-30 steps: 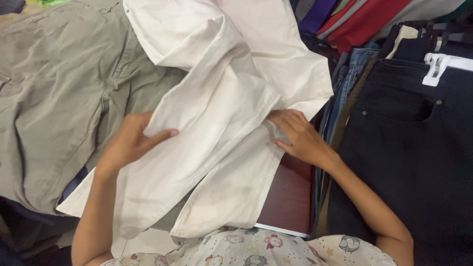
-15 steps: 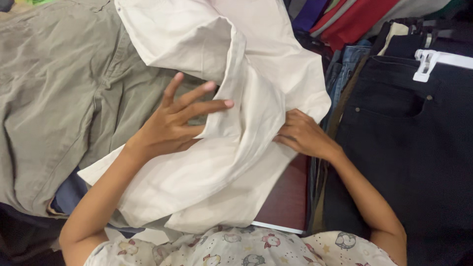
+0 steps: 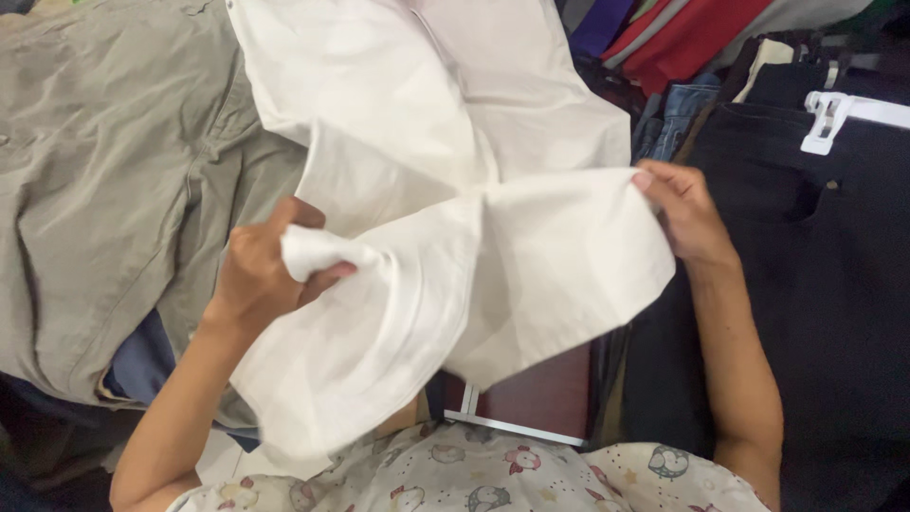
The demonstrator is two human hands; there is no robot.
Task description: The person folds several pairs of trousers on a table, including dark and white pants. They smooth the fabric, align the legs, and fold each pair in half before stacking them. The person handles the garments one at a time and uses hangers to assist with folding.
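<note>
White garment [image 3: 455, 237], prob. trousers, is spread across the middle, upper part lying flat, lower part lifted off the pile. Landmark = this garment. To its left a grey-olive garment [image 3: 104, 190] is laid flat w/ blue cloth under its lower edge. To its right black jeans [image 3: 815, 284] are seen on a white clip hanger [image 3: 834, 118]; red & purple clothes [image 3: 682, 33] are stacked at its upper right. Below it a dark red board [image 3: 536, 398] shows.

Left hand [image 3: 261, 275] is closed in a fist round a bunched fold at the garment's left. Right hand [image 3: 687, 213] is pinched shut on its right edge, thumb over fingers.

Cloth is judged light, soft, limp, not fragile; likely to sag & slide if held by one point. Best taken at hem or seam edges, both sides, kept taut.
</note>
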